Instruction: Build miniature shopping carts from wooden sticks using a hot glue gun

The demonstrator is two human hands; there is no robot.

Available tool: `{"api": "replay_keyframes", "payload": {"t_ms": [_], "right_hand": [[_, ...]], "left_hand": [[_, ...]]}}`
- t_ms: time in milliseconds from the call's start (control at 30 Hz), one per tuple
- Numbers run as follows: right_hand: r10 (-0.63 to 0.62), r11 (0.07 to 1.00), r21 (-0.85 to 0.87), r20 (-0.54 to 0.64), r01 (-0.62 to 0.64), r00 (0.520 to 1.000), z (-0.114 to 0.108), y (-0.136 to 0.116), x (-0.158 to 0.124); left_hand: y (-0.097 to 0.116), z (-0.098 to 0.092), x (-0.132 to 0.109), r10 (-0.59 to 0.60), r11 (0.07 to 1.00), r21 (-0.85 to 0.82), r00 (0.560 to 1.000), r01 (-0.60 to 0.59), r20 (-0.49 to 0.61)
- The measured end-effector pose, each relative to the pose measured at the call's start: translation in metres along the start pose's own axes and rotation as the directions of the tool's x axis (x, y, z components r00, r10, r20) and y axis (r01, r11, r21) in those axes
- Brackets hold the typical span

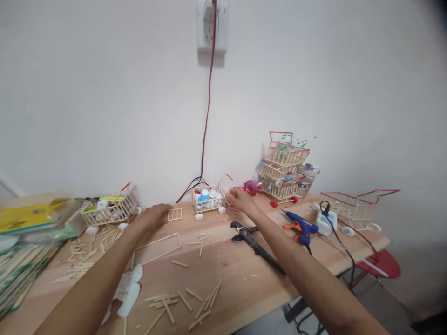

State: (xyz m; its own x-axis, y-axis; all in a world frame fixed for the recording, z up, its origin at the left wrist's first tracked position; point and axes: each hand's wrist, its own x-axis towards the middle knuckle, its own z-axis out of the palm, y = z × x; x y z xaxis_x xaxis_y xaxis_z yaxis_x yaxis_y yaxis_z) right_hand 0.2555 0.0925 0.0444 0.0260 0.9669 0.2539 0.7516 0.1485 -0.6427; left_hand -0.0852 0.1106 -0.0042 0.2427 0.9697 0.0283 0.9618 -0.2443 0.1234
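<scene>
My left hand (158,217) is at the left end of a small ladder-like wooden stick frame (175,214), with fingers closed at its edge; the fingertips are partly hidden. To the right of that stands a small stick cart (209,200) on white wheels, filled with white and blue bottle caps. Beside the cart's right end, under its thin red-tipped handle, is my right hand (239,199), fingers bent and a little apart. A larger rectangular stick frame (179,239) lies in front of my left hand, partly behind the forearm. Loose cut sticks (207,298) are scattered nearer to me.
Black-handled cutting pliers (258,246) lie by my right forearm. Further right are a blue glue gun (302,228), a white power strip (326,221) and another cart (352,207). Stacked carts (282,167) stand behind; a loaded cart (111,209) sits left.
</scene>
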Motion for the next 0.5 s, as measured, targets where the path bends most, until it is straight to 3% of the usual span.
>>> {"api": "replay_keyframes", "payload": {"t_ms": [233, 500], "right_hand": [[0.090, 0.990, -0.106, -0.001, -0.089, 0.996, 0.017, -0.001, 0.018], [0.085, 0.969, -0.232, 0.012, -0.080, 0.996, 0.025, 0.000, 0.030]], "left_hand": [[0.002, -0.005, -0.010, 0.009, 0.999, 0.052, 1.000, -0.010, 0.010], [0.011, -0.006, -0.020, 0.025, 0.996, 0.084, 1.000, -0.027, 0.018]]}}
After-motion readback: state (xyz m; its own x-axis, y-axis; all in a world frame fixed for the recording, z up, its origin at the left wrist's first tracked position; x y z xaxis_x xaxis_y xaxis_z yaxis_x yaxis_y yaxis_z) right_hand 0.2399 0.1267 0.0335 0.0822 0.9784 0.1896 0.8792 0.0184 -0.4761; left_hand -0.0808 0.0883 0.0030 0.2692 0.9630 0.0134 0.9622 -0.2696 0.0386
